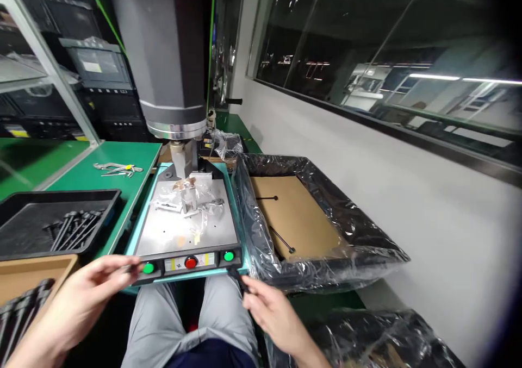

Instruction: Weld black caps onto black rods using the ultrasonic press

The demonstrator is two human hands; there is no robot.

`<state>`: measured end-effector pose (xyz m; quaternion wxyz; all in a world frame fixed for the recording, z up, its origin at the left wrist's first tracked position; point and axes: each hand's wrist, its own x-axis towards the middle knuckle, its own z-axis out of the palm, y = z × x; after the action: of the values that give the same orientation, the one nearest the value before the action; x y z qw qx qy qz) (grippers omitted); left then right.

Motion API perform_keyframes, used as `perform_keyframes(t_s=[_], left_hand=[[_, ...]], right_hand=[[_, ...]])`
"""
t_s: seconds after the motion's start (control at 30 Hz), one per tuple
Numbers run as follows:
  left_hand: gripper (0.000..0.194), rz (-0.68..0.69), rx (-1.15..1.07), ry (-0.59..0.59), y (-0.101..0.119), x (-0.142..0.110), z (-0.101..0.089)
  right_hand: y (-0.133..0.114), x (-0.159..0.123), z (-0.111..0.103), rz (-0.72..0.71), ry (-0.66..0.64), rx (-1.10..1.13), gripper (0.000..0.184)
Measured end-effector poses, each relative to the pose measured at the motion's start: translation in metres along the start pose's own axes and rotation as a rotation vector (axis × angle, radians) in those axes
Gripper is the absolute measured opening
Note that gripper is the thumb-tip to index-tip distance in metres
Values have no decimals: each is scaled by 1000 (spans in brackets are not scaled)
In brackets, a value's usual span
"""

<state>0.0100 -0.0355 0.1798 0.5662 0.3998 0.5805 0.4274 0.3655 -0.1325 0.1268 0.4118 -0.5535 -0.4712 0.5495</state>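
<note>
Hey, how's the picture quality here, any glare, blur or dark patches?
In the head view, the metal plate shows washed-out glare; the black plastic liner has scattered bright highlights; the window is mostly dark with bright streaks of light; the left hand and right hand look slightly soft; the right-hand corners fade to black.

- The metal plate [171, 232], left of centre, is gleaming smoothly.
- The plastic liner [350, 216], right of centre, is shining, crumpled.
- The cardboard [302, 216] inside it is looking matt.
- The trousers [157, 316], bottom, are showing creased cloth.
- The dark part [237, 279], lower centre, is looking dull.
</note>
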Motion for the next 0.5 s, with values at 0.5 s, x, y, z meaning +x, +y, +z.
perform_keyframes(t_s=[0.5], left_hand=[[20,198,-270,-313,-17,3,66]], right_hand=[[-10,50,90,-262,-223,-28,37]])
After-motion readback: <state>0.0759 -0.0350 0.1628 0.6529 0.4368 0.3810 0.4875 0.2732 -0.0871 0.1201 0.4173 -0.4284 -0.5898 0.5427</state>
